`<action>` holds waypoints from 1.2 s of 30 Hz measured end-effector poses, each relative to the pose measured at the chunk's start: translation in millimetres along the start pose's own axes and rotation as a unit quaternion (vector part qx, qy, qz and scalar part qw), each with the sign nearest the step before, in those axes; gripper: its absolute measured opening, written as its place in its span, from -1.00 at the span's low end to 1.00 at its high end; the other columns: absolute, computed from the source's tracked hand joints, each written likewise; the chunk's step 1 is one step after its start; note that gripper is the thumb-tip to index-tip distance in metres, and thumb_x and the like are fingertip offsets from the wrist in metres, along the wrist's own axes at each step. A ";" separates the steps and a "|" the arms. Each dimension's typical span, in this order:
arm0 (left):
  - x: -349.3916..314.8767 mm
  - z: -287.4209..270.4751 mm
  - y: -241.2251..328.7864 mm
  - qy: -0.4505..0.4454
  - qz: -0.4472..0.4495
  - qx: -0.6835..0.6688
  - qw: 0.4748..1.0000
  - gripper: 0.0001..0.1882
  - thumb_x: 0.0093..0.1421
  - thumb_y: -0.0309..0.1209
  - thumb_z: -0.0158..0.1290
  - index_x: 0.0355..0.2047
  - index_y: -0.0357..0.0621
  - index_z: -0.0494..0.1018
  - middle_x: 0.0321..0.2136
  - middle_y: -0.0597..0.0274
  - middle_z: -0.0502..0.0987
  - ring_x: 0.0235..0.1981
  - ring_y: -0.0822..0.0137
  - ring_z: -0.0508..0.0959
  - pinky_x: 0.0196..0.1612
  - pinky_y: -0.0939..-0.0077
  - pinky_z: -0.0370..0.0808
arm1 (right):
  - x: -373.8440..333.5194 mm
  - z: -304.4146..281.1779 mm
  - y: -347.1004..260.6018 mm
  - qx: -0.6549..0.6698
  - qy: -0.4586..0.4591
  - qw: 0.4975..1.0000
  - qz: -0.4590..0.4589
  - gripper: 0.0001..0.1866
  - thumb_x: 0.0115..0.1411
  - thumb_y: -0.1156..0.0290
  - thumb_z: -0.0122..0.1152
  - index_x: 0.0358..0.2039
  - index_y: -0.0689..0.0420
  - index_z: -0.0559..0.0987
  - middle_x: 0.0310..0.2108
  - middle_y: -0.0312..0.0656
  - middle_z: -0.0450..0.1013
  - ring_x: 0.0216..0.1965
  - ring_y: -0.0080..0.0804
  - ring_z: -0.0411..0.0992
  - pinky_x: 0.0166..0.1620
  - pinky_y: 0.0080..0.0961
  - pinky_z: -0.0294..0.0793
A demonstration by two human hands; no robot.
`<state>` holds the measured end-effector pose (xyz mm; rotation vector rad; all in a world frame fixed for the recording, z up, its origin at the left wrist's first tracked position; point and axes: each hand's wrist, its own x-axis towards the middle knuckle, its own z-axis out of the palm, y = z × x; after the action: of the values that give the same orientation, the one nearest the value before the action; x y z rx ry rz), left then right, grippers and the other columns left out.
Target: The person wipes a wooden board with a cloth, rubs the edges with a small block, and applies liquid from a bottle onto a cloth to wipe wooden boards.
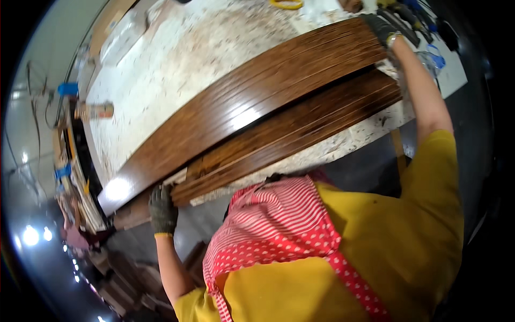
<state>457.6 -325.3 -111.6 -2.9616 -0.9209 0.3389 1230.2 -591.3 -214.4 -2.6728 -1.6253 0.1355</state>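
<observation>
Head view shows me the long far board [241,102] over the surface [177,59], right hand [380,29] at its right end, left hand [163,210] by the near boards' [300,135] left end, likely for balance, though I can't tell whether either grip pinches.

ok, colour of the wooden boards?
The boards are glossy brown with darker streaks; head view.

Person's left hand [163,210]: dark-gloved, back uppermost, fingers pointing away from the torso, closure unclear. Left forearm [174,265]: bare, angled upward. Right hand [380,29]: dark-gloved, extended far forward, finger closure unclear. Right forearm [424,88]: bare, outstretched at upper right.
</observation>
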 end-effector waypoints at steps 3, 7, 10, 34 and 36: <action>-1.7 6.6 -4.9 0.003 -0.027 -0.021 0.999 -0.50 -0.05 -0.66 -0.03 -0.02 -0.17 0.38 -0.07 -0.10 0.47 0.04 -0.10 0.41 0.13 0.09 0.34 | 10.9 6.1 5.4 -0.024 0.003 1.000 -0.001 -0.58 0.30 0.49 -0.17 0.17 0.12 0.38 0.15 0.02 0.35 0.17 -0.08 0.33 0.19 -0.29 0.32; -6.3 -4.0 3.9 -0.002 -0.058 -0.031 0.998 -0.51 -0.06 -0.67 0.01 -0.06 -0.09 0.41 -0.11 -0.03 0.48 0.02 -0.07 0.42 0.09 0.10 0.36 | 13.1 -18.7 -30.6 0.026 -0.022 0.996 0.083 -0.58 0.25 0.32 -0.01 0.10 0.15 0.44 0.08 0.06 0.40 0.11 -0.01 0.35 0.12 -0.24 0.34; -8.2 -5.7 5.5 0.013 -0.060 -0.040 0.997 -0.52 -0.07 -0.68 0.02 -0.09 -0.03 0.43 -0.15 0.03 0.49 -0.01 -0.04 0.43 0.04 0.09 0.37 | -17.1 -23.4 -8.8 0.070 0.212 0.967 0.120 -0.52 0.16 0.10 0.16 -0.01 0.15 0.53 -0.04 0.04 0.48 -0.01 0.01 0.43 0.06 -0.21 0.37; -27.8 28.5 -26.8 0.110 0.028 -0.102 0.988 -0.23 -0.19 -0.27 0.31 0.11 0.02 0.34 -0.07 0.06 0.46 0.03 0.01 0.42 0.08 0.11 0.34 | -167.7 -42.4 -391.8 0.483 0.114 0.866 0.053 -0.59 0.34 0.41 0.05 0.18 0.19 0.39 0.15 -0.18 0.37 0.13 -0.39 0.33 0.18 -0.47 0.30; -28.4 33.7 -30.2 0.151 0.060 -0.120 0.979 -0.22 -0.21 -0.28 0.32 0.10 -0.03 0.33 -0.11 0.05 0.46 0.00 0.01 0.43 0.04 0.10 0.36 | -166.4 -36.6 -403.9 0.438 0.052 0.896 0.043 -0.61 0.35 0.42 0.04 0.16 0.19 0.40 0.12 -0.19 0.39 0.12 -0.40 0.33 0.19 -0.47 0.29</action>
<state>410.8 -317.9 -136.2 -3.1645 -0.7976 -0.2353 799.3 -551.3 -144.8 -1.9882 -1.0342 0.5617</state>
